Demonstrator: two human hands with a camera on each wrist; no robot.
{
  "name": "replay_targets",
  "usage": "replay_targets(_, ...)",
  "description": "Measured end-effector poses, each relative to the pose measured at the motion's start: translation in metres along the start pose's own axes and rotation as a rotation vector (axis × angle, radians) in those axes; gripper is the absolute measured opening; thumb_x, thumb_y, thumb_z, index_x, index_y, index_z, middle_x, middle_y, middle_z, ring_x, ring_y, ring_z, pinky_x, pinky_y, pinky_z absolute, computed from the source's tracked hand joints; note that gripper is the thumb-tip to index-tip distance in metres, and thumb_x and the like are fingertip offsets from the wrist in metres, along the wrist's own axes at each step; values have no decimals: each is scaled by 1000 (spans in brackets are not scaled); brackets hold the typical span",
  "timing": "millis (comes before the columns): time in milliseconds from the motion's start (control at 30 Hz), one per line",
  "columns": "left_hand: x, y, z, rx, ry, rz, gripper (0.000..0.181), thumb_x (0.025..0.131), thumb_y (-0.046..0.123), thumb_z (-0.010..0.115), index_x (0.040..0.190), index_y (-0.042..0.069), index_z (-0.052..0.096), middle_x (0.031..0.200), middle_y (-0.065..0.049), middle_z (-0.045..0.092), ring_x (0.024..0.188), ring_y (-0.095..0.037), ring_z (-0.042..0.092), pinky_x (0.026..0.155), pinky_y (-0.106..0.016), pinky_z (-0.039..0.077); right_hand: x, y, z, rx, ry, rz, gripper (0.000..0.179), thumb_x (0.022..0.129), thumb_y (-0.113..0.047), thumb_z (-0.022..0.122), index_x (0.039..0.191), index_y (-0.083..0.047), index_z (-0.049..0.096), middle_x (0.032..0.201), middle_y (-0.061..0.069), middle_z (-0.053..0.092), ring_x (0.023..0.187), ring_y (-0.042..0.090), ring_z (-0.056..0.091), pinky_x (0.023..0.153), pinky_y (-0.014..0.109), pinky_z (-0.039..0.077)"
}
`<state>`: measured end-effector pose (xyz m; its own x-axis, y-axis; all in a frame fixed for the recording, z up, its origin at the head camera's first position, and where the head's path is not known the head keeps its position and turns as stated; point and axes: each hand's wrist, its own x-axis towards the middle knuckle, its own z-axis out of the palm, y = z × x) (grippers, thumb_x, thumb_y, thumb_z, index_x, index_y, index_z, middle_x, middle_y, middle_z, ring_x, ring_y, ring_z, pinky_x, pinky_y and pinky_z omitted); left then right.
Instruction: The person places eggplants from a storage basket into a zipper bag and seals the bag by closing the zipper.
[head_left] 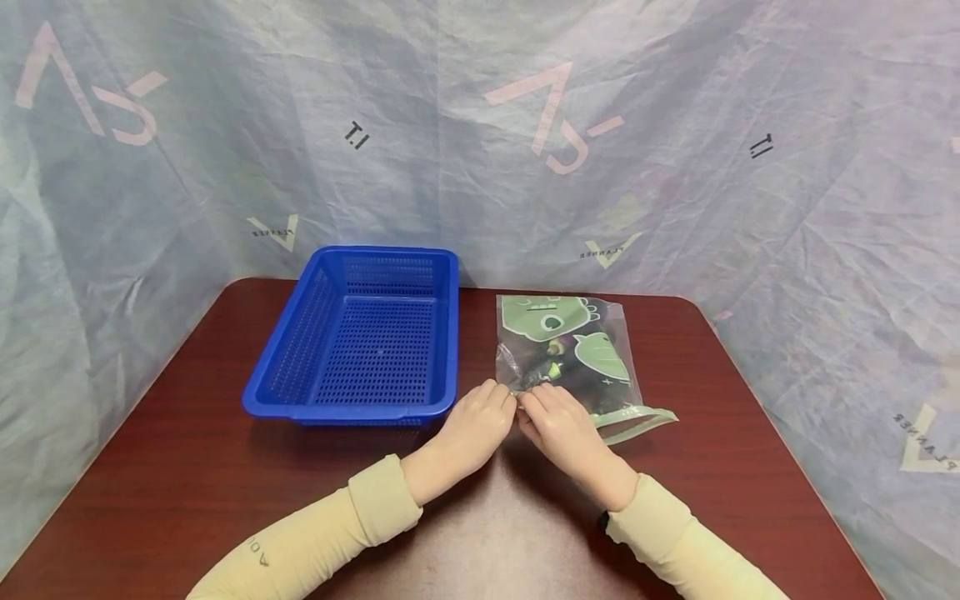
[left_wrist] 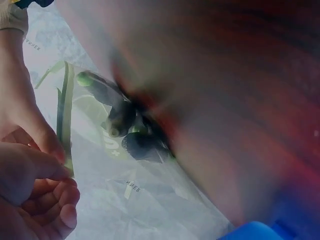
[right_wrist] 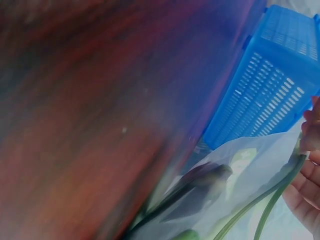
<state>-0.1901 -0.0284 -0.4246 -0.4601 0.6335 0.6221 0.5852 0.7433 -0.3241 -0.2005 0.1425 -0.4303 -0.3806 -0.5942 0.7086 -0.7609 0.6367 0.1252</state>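
A clear zip bag (head_left: 547, 321) with green printed shapes lies on the table, its opening edge toward the person. Inside it are several dark, elongated things (left_wrist: 142, 146) with light green ends. One looks dark purple (right_wrist: 192, 192) in the right wrist view; their kind cannot be made out. At the near left corner of the bag, the left hand (head_left: 476, 423) pinches the green zip edge. Right beside it, the right hand (head_left: 564, 427) pinches the same edge, fingertips almost meeting. The edge's right part stands slightly apart as two strips. The pinching fingertips are partly hidden in the head view.
A blue perforated plastic basket (head_left: 348, 412) stands left of the bag, with nothing seen inside. The reddish-brown table (head_left: 180, 492) ends at a grey printed cloth (head_left: 420, 183) hanging behind and at both sides.
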Motion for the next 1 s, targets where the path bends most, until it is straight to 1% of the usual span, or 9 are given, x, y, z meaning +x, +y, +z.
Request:
replay_targets(100, -1, -2, 0, 23, 27, -2, 12, 84, 7, 50, 77, 8, 60, 76, -4, 54, 73, -19, 50, 62, -26, 41, 0, 2, -2, -31, -15, -15, 16, 90, -9, 43, 81, -4, 55, 75, 3, 54, 67, 22, 52, 60, 31, 42)
replay_targets(200, -2, -4, 1, 37, 38, -6, 19, 85, 6, 43, 76, 7, 60, 76, -5, 54, 72, -20, 49, 61, -27, 39, -2, 5, -4, -46, -24, -22, 6, 82, -5, 49, 78, -5, 53, 72, 4, 52, 65, 22, 50, 59, 31, 41)
replay_targets(300, -4, -6, 4, 57, 47, 1, 22, 86, 7, 40, 77, 7, 60, 77, -6, 54, 73, -21, 49, 60, -28, 38, -6, 9, -5, -67, -31, -30, 3, 79, -4, 50, 76, -5, 51, 70, 3, 49, 63, 22, 48, 57, 31, 39)
replay_targets(433, -3, -6, 4, 84, 62, 13, 23, 86, 7, 40, 76, 8, 60, 76, -6, 54, 71, -21, 49, 60, -28, 37, -11, 13, -6, -87, -29, -32, 9, 81, -5, 43, 77, -4, 52, 69, 4, 48, 63, 22, 47, 55, 31, 37)
replay_targets(533, -1, -4, 3, 107, 45, 9, 23, 86, 7, 40, 75, 9, 60, 75, -5, 53, 72, -21, 48, 60, -28, 35, -13, 15, -7, -93, -18, -40, 16, 85, -6, 38, 78, -3, 52, 70, 5, 48, 63, 23, 46, 55, 31, 37)
replay_targets(667, 4, 1, 1, 120, 5, -6, 25, 88, 8, 39, 74, 11, 60, 76, -5, 51, 73, -20, 46, 61, -29, 33, -13, 16, -6, -92, 0, -55, 21, 88, -6, 33, 78, -3, 51, 70, 5, 47, 64, 23, 46, 55, 31, 37)
replay_targets(800, 8, 7, 2, 106, -9, 7, 25, 91, 11, 37, 80, 11, 59, 78, -4, 53, 75, -19, 48, 61, -28, 34, -14, 16, -6, -83, -2, -56, 22, 91, -8, 34, 79, -2, 52, 72, 6, 49, 65, 23, 47, 57, 32, 40)
replay_targets(900, 11, 12, 6, 100, -20, 24, 24, 93, 13, 37, 84, 12, 59, 79, -2, 53, 75, -18, 49, 62, -27, 36, -15, 16, -7, -68, -30, -52, 17, 90, -8, 40, 81, -2, 52, 74, 6, 50, 67, 23, 48, 60, 32, 41)
replay_targets(1000, 11, 13, 7, 94, -28, 35, 24, 94, 14, 37, 84, 13, 59, 78, -1, 54, 75, -18, 49, 63, -26, 36, -15, 16, -7, -54, -58, -48, 12, 89, -8, 45, 80, -3, 52, 75, 5, 49, 68, 23, 47, 62, 32, 42)
